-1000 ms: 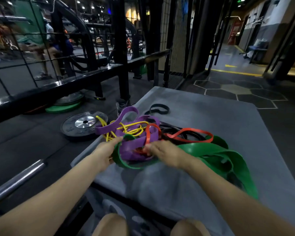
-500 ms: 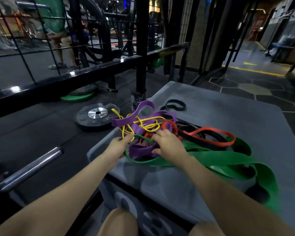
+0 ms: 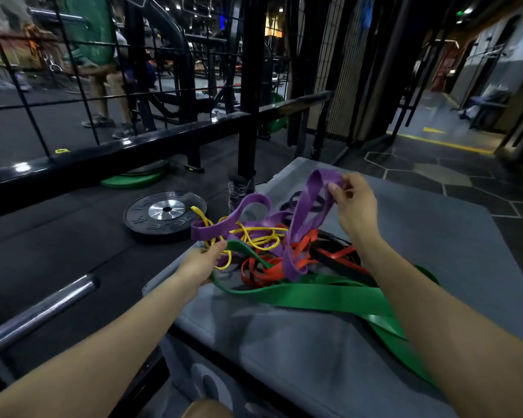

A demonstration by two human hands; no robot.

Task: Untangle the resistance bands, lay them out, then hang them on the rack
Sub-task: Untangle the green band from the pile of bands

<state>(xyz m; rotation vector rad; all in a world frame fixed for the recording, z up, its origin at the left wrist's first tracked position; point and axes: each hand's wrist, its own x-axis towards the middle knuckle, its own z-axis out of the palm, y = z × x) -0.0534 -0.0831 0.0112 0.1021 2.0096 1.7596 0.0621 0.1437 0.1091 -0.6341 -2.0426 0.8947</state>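
A tangle of resistance bands lies on a grey padded box [image 3: 435, 251]. My right hand [image 3: 355, 205] pinches a loop of the purple band [image 3: 307, 212] and holds it lifted above the pile. My left hand [image 3: 201, 262] grips the near-left edge of the tangle where the wide green band [image 3: 314, 294] and the thin yellow band [image 3: 254, 236] meet. Red bands [image 3: 272, 271] and black bands [image 3: 338, 260] are knotted under the purple one. The green band trails away to the right under my right forearm.
A black weight plate [image 3: 165, 214] lies on the floor left of the box, a green plate [image 3: 132, 181] behind it. A steel barbell [image 3: 37, 312] lies at the lower left. Black rack bars [image 3: 103, 155] and wire mesh stand behind. A person stands beyond the mesh.
My right hand has risen from the pile, pulling a loop of the purple band up and back. My left hand stays at the tangle's left edge.
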